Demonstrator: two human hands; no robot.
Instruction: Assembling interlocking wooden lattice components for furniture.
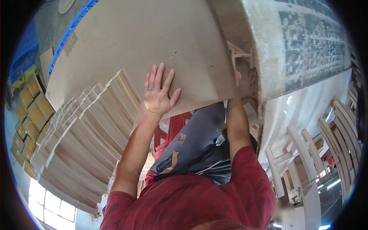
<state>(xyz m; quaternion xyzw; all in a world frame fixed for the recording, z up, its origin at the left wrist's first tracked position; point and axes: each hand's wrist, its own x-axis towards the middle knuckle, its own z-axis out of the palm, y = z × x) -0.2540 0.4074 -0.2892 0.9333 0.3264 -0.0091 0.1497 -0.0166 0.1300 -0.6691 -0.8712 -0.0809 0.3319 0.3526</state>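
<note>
A broad, smooth brown board [142,42] fills the upper middle of the view, its near edge just beyond my lap. Flat on its surface near that edge lies my left hand [159,92], fingers stretched and apart, a ring on one of them. My right hand [237,78] is at the board's right edge, low beside it. Only a small part of that hand shows; its fingers are mostly hidden, so whether it grips the edge cannot be seen. A few small dark marks dot the board ahead of my left hand.
At the left stands a stack of wooden slats [88,126], close to my left forearm. Cardboard boxes [36,107] and a blue crate [23,53] lie farther left. A pale slab-like surface [268,50] rises at the right, with wooden frame parts [301,149] below it. A red stool [178,124] shows under me.
</note>
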